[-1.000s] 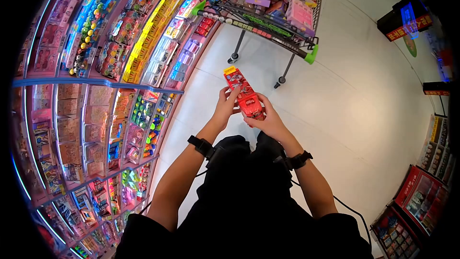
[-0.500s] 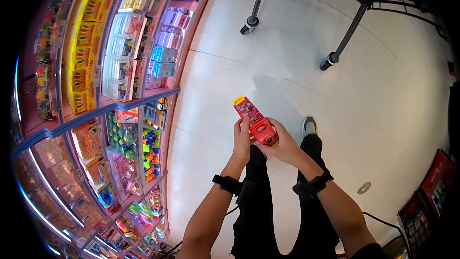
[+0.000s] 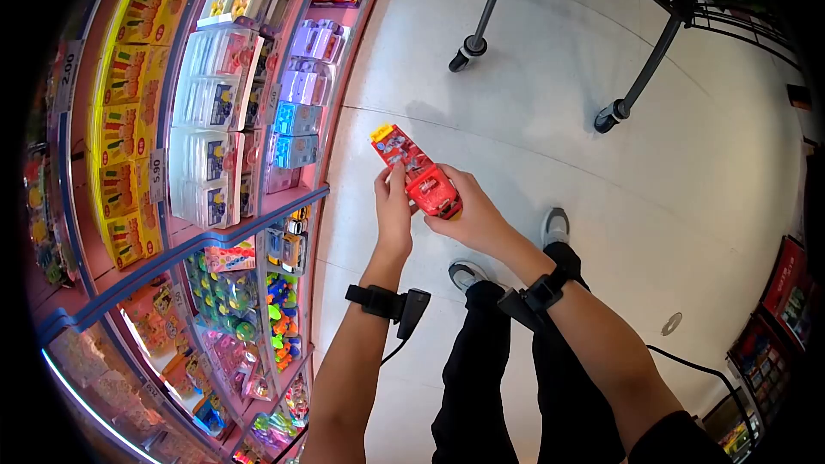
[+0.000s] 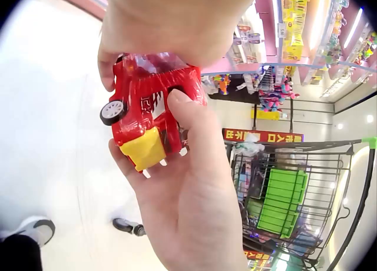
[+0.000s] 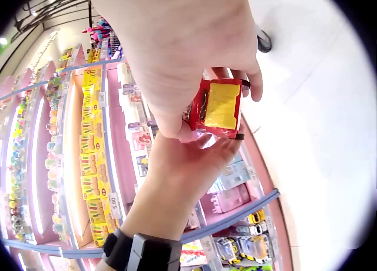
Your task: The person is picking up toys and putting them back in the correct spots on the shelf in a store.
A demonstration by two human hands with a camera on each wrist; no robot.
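Observation:
Both hands hold a red toy truck (image 3: pixel 418 174) in front of the body, with a yellow end pointing away. My left hand (image 3: pixel 393 210) grips its far left part, thumb along the top. My right hand (image 3: pixel 468 210) holds the nearer, cab-like end from the right side. In the left wrist view the toy truck (image 4: pixel 141 115) shows a wheel with a white hub and a yellow panel, and the right hand (image 4: pixel 197 188) has its thumb on the red body. The right wrist view shows the yellow end between the hands.
At left stand pink-edged shelves (image 3: pixel 279 198) with yellow packets (image 3: pixel 129 146), clear boxes (image 3: pixel 210 129) and small toys. A shopping cart (image 4: pixel 283 200) on wheeled legs stands ahead to the right. Display cases (image 3: pixel 773 326) stand at right, and a pale tiled floor (image 3: pixel 550 112) lies between.
The head view has tilted down and swung toward the shelves, so the cart's basket has mostly left the frame. Both hands keep hold of the toy truck, now farther left in view.

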